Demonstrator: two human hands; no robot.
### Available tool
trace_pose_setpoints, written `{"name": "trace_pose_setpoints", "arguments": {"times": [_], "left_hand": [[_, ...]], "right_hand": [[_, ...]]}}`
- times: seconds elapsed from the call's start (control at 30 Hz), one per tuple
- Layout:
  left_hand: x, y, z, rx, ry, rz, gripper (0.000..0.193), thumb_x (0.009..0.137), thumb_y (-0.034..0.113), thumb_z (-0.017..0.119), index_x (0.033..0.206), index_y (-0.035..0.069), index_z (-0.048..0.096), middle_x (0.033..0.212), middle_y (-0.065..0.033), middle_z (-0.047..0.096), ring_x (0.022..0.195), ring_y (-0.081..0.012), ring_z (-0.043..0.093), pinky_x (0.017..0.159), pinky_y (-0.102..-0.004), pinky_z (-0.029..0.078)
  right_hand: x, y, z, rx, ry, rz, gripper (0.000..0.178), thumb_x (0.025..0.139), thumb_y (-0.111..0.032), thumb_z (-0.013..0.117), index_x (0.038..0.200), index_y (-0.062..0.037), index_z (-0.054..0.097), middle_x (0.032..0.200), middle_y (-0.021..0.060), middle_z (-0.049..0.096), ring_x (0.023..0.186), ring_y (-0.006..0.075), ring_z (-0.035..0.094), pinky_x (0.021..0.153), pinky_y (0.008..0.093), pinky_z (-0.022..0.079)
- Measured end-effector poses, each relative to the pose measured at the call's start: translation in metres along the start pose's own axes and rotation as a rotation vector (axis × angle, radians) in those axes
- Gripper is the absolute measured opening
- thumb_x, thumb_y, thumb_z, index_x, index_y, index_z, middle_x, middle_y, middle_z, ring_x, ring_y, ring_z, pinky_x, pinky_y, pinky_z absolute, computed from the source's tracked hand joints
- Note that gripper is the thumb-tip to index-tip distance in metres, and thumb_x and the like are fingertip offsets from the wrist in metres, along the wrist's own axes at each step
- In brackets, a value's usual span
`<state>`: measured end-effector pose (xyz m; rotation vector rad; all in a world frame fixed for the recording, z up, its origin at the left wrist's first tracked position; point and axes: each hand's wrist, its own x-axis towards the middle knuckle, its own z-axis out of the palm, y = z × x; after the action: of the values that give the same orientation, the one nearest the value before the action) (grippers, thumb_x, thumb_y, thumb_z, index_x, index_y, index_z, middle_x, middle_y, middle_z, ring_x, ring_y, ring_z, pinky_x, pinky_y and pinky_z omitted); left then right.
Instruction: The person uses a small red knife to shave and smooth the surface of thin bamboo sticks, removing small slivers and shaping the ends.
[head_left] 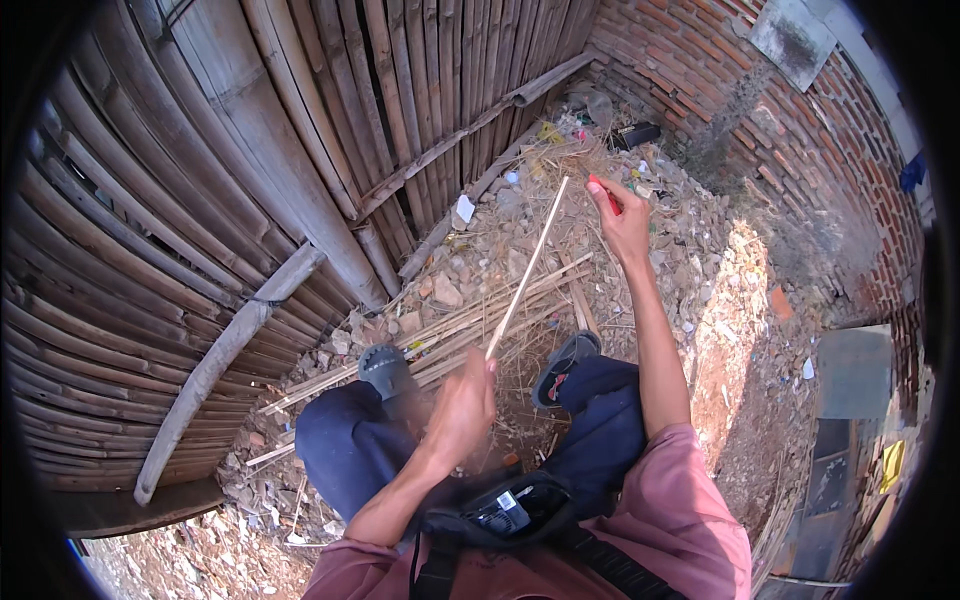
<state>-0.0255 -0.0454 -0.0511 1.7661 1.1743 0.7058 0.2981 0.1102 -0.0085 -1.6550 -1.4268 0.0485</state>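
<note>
A long, pale bamboo strip (530, 270) rises at a slant from my left hand (464, 405), whose fingers are closed round its lower end. The hand is slightly blurred. Farther off and to the right, my right hand (628, 228) grips a small tool with a red handle (604, 196). Its working end is too small to make out. The strip's far tip is close to this tool, with a small gap between them. Below the held strip, several similar bamboo strips (500, 318) lie in a loose pile on the ground, between and beyond my feet.
A bamboo wall (330, 130) runs along the left, with a log (225, 370) leaning on it. A brick wall (830, 170) closes the right side. Rubble and litter (450, 290) cover the ground. An open black waist bag (510, 510) sits at my lap.
</note>
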Motion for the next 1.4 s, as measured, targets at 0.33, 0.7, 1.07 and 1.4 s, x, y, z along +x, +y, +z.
{"name": "trace_pose_setpoints", "arguments": {"times": [0.33, 0.7, 1.07, 1.4], "left_hand": [[0.029, -0.021, -0.014, -0.109, 0.151, -0.102, 0.038, 0.117, 0.034, 0.044, 0.112, -0.003, 0.054, 0.071, -0.0280, 0.061, 0.072, -0.0517, 0.064, 0.070, -0.0588, 0.045], [0.051, -0.026, 0.004, -0.530, 0.047, -0.204, 0.038, 0.103, 0.022, 0.077, 0.106, 0.005, 0.043, 0.083, -0.0081, 0.067, 0.062, -0.0125, 0.064, 0.057, -0.0271, 0.054], [0.051, -0.024, -0.001, -0.776, -0.067, -0.171, 0.039, 0.100, 0.003, 0.077, 0.105, 0.009, 0.038, 0.098, -0.0200, 0.077, 0.082, -0.0223, 0.079, 0.071, -0.0321, 0.065], [0.050, -0.027, -0.007, -0.818, -0.038, -0.181, 0.035, 0.100, 0.000, 0.074, 0.111, 0.004, 0.042, 0.099, -0.0213, 0.078, 0.087, -0.0230, 0.079, 0.077, -0.0306, 0.064]], "right_hand": [[-0.023, 0.043, -0.002, 1.094, -0.456, 0.727, 0.031, 0.110, -0.015, 0.054, 0.140, -0.0064, 0.055, 0.091, 0.0034, 0.058, 0.069, 0.0121, 0.052, 0.062, 0.0263, 0.045], [-0.094, -0.053, 0.032, 1.378, -0.650, 0.780, 0.049, 0.113, -0.026, 0.053, 0.160, -0.0130, 0.047, 0.105, 0.0035, 0.059, 0.087, 0.0119, 0.058, 0.077, 0.0270, 0.052], [-0.127, -0.062, 0.038, 1.364, -0.731, 0.669, 0.079, 0.095, 0.007, 0.053, 0.169, -0.0034, 0.027, 0.131, 0.0136, 0.060, 0.109, 0.0212, 0.063, 0.101, 0.0367, 0.052], [-0.132, -0.075, 0.041, 1.294, -0.783, 0.608, 0.079, 0.101, 0.008, 0.050, 0.173, -0.0070, 0.019, 0.143, 0.0177, 0.060, 0.116, 0.0205, 0.064, 0.102, 0.0360, 0.056]]}}
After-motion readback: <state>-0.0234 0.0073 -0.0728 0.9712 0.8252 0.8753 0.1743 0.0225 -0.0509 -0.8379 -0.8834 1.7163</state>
